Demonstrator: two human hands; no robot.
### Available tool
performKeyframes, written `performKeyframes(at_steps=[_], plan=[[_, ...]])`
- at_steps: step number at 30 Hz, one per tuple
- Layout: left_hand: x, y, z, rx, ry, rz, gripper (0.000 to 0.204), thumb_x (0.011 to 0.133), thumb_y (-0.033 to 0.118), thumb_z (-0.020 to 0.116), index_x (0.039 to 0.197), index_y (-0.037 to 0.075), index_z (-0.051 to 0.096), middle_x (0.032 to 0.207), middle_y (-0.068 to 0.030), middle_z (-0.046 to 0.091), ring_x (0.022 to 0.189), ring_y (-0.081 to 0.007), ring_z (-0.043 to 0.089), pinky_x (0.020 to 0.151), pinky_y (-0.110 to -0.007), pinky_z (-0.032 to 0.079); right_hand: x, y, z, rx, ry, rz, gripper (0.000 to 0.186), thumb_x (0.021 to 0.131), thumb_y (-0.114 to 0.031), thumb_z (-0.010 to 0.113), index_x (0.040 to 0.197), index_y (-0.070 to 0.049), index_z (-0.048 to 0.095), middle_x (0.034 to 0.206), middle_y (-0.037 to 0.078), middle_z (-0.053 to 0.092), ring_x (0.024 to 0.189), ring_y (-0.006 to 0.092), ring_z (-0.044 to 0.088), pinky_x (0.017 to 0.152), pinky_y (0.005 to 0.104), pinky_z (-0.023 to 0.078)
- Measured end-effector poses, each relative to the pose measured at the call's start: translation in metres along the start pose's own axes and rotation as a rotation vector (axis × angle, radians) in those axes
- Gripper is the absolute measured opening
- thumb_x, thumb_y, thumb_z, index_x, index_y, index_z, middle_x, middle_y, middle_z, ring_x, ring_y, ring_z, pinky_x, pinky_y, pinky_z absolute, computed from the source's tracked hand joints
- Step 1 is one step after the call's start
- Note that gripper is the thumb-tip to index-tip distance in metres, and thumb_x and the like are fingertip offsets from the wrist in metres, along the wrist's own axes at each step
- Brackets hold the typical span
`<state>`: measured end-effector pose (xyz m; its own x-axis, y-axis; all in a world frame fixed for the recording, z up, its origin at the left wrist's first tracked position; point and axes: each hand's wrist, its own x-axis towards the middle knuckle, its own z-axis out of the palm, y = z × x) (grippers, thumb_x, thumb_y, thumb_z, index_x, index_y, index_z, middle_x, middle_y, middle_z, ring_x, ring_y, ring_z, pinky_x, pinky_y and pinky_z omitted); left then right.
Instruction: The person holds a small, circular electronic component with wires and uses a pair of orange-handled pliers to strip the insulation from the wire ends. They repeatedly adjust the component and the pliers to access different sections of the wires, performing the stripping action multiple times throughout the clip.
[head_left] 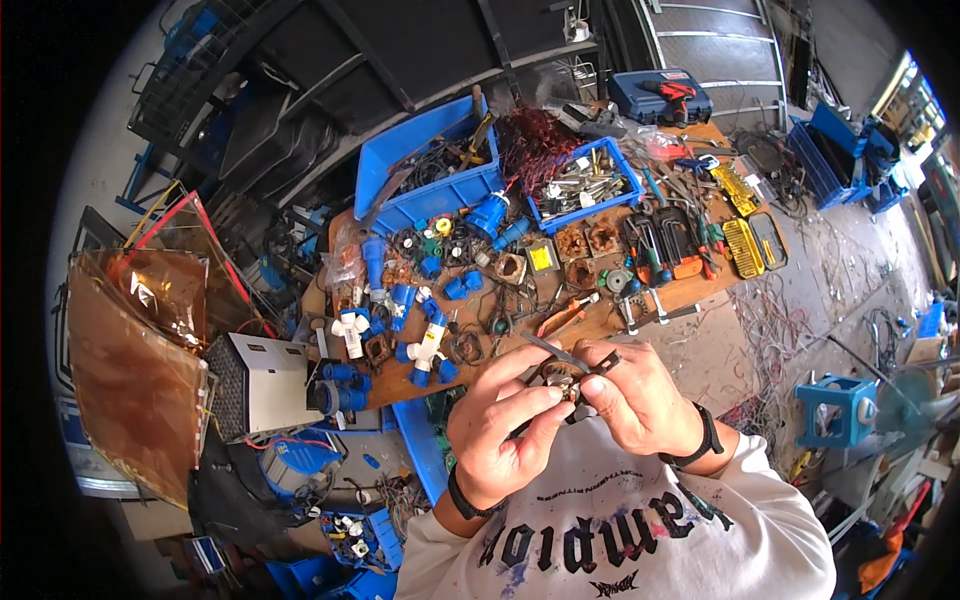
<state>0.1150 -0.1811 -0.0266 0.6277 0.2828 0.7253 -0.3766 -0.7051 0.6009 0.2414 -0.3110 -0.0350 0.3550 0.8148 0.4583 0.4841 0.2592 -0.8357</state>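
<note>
Close in front of my chest, both hands hold a small dark part (562,373) with a round metal middle. A thin, flat dark strip sticks out from it toward the upper left; its exact kind I cannot make out. The fingertips of my left hand (500,432) pinch it from the left and below. My right hand (637,408) grips its right end, thumb pressed along the near side. My fingers hide much of the part. Just beyond my hands is the front edge of a cluttered wooden workbench (610,318), where an orange-handled tool (567,316) lies.
A large blue bin (430,205) and a blue tray of metal pieces (585,210) stand on the bench's far side. Blue and white connectors (428,345) crowd its left. Pliers, hex keys (683,235) and a yellow bit case (745,248) lie right. Loose wires litter the floor (790,330).
</note>
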Motion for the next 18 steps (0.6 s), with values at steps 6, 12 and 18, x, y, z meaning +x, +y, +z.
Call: performKeyframes(at_steps=[6, 12, 18], plan=[[-0.010, -0.003, -0.010, 0.049, 0.035, -0.078, 0.025, 0.079, 0.007, 0.078, 0.102, 0.003, 0.068, 0.114, -0.0243, 0.065, 0.059, -0.0133, 0.061, 0.057, -0.026, 0.051, 0.003, 0.009, 0.014, 0.136, -0.028, 0.102, 0.024, 0.100, -0.018, 0.049, 0.087, 0.001, 0.056, 0.067, 0.014, 0.051, 0.057, 0.0344, 0.052, 0.053, 0.0417, 0.040], [-0.020, -0.009, -0.041, 0.113, 0.094, -0.218, 0.025, 0.077, 0.004, 0.078, 0.101, 0.003, 0.069, 0.112, -0.0195, 0.067, 0.064, -0.0140, 0.059, 0.058, -0.024, 0.050, 0.019, 0.016, 0.038, 0.281, -0.070, 0.219, 0.032, 0.103, -0.022, 0.045, 0.085, 0.000, 0.058, 0.059, 0.010, 0.050, 0.050, 0.0265, 0.049, 0.050, 0.0367, 0.039], [-0.019, -0.025, -0.079, 0.081, 0.144, -0.322, 0.024, 0.079, 0.001, 0.076, 0.101, -0.001, 0.068, 0.110, -0.0173, 0.067, 0.073, -0.0163, 0.063, 0.058, -0.024, 0.050, 0.047, 0.014, 0.071, 0.437, -0.160, 0.415, 0.048, 0.105, -0.036, 0.038, 0.087, 0.001, 0.063, 0.067, 0.004, 0.058, 0.056, 0.0111, 0.048, 0.052, 0.0275, 0.036]])
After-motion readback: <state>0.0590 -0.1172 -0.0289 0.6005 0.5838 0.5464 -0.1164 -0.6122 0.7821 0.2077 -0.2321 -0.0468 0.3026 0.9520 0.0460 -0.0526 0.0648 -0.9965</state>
